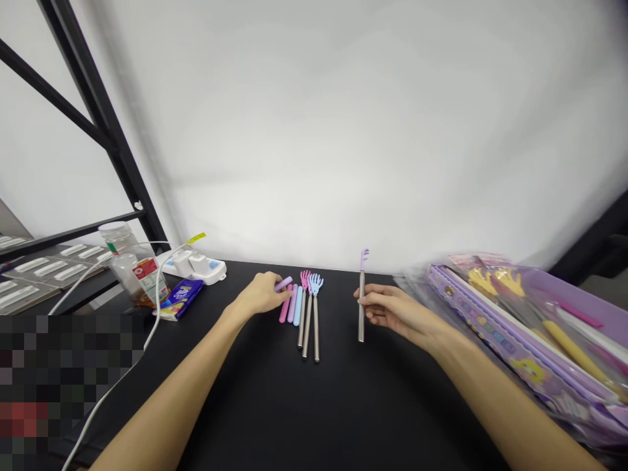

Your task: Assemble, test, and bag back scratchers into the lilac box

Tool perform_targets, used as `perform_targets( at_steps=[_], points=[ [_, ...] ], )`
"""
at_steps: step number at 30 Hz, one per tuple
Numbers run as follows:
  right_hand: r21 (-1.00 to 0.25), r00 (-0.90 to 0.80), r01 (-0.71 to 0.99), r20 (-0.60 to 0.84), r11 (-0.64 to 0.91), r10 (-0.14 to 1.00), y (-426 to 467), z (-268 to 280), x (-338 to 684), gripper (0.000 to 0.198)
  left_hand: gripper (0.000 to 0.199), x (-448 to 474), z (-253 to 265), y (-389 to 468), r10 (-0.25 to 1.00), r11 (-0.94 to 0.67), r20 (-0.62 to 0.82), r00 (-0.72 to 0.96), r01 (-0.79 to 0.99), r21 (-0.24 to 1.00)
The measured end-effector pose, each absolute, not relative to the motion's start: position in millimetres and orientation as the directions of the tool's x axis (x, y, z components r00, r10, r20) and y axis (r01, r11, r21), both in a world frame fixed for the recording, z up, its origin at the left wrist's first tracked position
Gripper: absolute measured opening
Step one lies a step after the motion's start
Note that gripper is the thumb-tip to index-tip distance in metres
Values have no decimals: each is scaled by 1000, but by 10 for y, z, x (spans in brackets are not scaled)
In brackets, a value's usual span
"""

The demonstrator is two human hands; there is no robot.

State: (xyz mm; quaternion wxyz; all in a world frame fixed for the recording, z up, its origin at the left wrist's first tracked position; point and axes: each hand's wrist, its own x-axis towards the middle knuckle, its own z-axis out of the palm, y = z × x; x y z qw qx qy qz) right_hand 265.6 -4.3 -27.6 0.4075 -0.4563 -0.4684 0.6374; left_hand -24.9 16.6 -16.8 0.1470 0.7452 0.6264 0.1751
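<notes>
My left hand (261,293) is closed around a purple handle sleeve (283,284), just above a row of loose sleeves. In that row lie a pink sleeve (284,313), a lilac sleeve (292,309) and a light blue sleeve (297,306). Beside them on the black table are back scratchers with bare metal rods, among them a pink back scratcher (305,281) and a light blue back scratcher (316,320). Fingers of my right hand (395,311) pinch the metal rod of a purple back scratcher (362,288), its claw pointing away from me.
At right stands a purple printed box (490,327) with wrapped yellow-handed scratchers (554,320) in clear plastic. To the left are a power strip (213,269), a blue snack packet (184,297), a plastic jar (122,261) and a white cable (157,288). A white wall rises behind the table.
</notes>
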Motion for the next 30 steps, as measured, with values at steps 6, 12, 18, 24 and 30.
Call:
perform_targets(
  at_steps=[6, 12, 18, 24, 30],
  points=[
    [-981, -222, -137, -102, -134, 970, -61, -241, 2632, 18, 25, -207, -95, 98, 952, -299, 197, 234, 850, 434],
    [-930, -29, -328, 187, 168, 982, -112, -104, 2595, 27, 33, -35, -41, 10, 745, -667, 414, 523, 587, 459],
    [-934, -6, -272, 242, 231, 970, -128, -106, 2576, 28, 32, 67, -58, -42, 704, -709, 504, 500, 539, 455],
    [-941, 11, -234, 249, 244, 968, -136, -120, 2550, 29, 31, 27, -74, -20, 692, -717, 537, 483, 546, 433],
    [-957, -130, -114, 280, 266, 951, -182, -76, 2619, 22, 29, 72, -64, -78, 591, -791, 593, 547, 535, 296]
  ],
)
